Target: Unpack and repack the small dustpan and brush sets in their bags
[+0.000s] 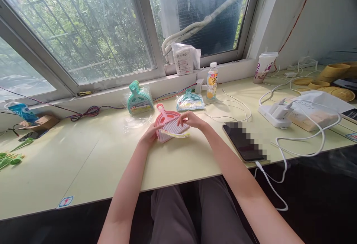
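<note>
At the table's middle, a pink dustpan with a matching hand brush nested in it is tilted up toward me. My left hand grips its left edge, thumb over the front. Bent and drawn together, the fingers of my right hand are at the brush's right side; whatever lies between their tips is too small to make out. A printed paper strip curves across the lower bristles, partly loose. Behind stand a stack of green dustpan sets and a blue-green set in clear plastic.
Clear plastic wrapping lies left of the pink set. A drink bottle stands behind, right. A phone, a power strip and looping white cables occupy the right. Green plastic pieces lie far left. The table's front edge is near my forearms.
</note>
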Demonstrator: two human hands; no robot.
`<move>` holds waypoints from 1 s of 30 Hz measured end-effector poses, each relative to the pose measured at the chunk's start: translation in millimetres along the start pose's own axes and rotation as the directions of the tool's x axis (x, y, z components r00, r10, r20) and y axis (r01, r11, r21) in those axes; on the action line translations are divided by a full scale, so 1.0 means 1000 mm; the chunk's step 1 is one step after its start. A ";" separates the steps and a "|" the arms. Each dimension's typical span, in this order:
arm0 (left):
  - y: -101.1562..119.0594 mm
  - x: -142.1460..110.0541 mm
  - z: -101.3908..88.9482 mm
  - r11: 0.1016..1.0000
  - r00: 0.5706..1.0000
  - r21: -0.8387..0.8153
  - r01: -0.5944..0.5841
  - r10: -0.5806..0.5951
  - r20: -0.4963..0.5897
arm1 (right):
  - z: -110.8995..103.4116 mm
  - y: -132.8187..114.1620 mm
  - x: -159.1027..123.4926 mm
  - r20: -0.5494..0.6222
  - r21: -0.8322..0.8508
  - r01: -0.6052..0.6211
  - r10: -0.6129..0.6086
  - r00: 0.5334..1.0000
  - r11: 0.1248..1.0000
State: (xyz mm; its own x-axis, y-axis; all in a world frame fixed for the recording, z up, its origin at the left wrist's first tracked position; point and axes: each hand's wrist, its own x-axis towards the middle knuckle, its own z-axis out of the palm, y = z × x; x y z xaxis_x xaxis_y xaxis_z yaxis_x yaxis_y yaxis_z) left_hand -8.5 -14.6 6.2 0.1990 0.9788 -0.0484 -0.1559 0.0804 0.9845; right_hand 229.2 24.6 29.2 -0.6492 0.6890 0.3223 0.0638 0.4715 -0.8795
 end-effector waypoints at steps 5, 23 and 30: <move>-0.008 0.005 -0.009 1.000 0.998 0.024 0.006 -0.005 -0.056 | 0.000 -0.001 -0.001 -0.008 -0.274 -0.132 0.135 0.991 0.953; -0.010 0.013 -0.028 0.998 0.976 0.007 -0.059 0.059 -0.212 | -0.006 0.011 -0.006 0.067 -0.636 -0.335 0.482 0.873 0.695; -0.012 0.015 -0.029 0.998 0.976 0.045 -0.040 0.048 -0.213 | -0.012 0.015 -0.006 0.085 -0.528 -0.356 0.465 0.881 0.771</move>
State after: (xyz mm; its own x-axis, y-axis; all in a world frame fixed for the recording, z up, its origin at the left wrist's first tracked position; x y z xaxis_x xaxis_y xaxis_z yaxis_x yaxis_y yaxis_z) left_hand -31.8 4.5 -11.5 -0.0195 0.9992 -0.0355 -0.1195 0.0329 0.9923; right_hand 242.9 34.5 18.0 -0.6071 0.7793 -0.1553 0.6803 0.4087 -0.6085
